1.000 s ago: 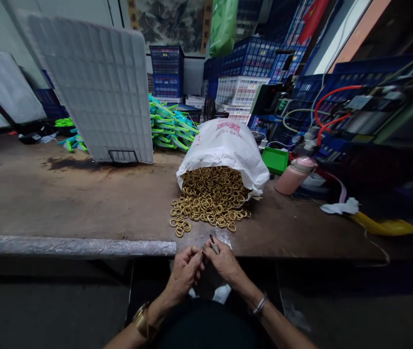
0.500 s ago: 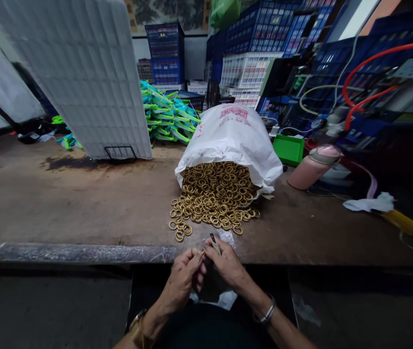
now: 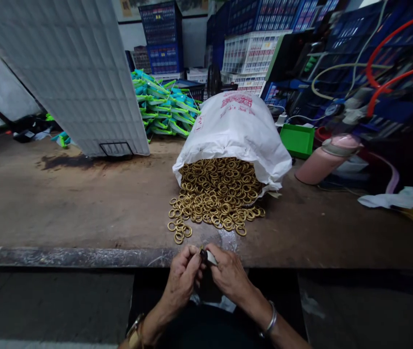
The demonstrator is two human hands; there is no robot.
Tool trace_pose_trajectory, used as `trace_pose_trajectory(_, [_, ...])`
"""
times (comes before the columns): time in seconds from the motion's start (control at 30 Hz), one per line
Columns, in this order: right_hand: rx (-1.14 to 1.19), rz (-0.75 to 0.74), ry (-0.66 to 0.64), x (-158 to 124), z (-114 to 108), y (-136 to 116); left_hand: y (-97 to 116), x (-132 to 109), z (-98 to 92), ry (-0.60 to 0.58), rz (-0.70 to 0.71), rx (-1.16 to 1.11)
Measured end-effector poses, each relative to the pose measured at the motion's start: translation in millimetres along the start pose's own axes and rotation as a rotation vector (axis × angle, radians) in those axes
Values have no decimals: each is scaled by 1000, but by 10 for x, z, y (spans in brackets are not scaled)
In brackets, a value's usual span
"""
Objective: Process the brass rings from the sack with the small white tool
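My left hand [image 3: 183, 272] is closed in a pinch at the table's front edge, on what looks like a brass-coloured ring [image 3: 201, 247]; only a sliver shows. Close beside it, my right hand [image 3: 230, 274] is wrapped round a small tool [image 3: 211, 258] with a pale grey body and a black end. That black end touches or nearly touches the left fingertips; the exact contact is hidden. Just beyond both hands, a heap of brass-coloured rings [image 3: 206, 206] spills from the mouth of a white woven sack [image 3: 235, 128] lying on its side.
The worn wooden table [image 3: 83, 208] runs across the view. A white ribbed panel [image 3: 93, 82] stands left, before a pile of green and blue plastic pieces [image 3: 166, 109]. To the right are a green tray [image 3: 297, 140] and a pink bottle [image 3: 325, 162]. Stacked crates [image 3: 165, 58] stand behind.
My right hand has turned the tool, so its black end now points at the left fingertips instead of up and away. The left hand keeps its pinch. The view has shifted slightly.
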State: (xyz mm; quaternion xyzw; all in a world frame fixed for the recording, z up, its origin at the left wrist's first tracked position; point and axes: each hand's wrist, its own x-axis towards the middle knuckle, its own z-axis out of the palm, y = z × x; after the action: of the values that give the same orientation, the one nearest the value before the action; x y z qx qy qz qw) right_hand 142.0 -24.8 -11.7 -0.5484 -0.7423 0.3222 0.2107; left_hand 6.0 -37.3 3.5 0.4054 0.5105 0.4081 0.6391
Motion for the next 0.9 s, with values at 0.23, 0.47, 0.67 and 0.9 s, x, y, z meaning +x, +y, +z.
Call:
trace_pose_trajectory(0.23, [-22, 0, -55, 33, -18, -13, -21, 8, -18, -3, 9, 8])
trace_pose_trajectory(0.47, [-210, 46, -98, 86, -30, -41, -63, -11, -64, -39, 8, -5])
trace_pose_trajectory(0.67, [-408, 149, -30, 276, 10, -2, -72, -181, -73, -213, -44, -153])
trace_pose_trajectory(0.9, [-282, 112, 125, 528, 44, -133, -72, -121, -138, -95, -108, -402])
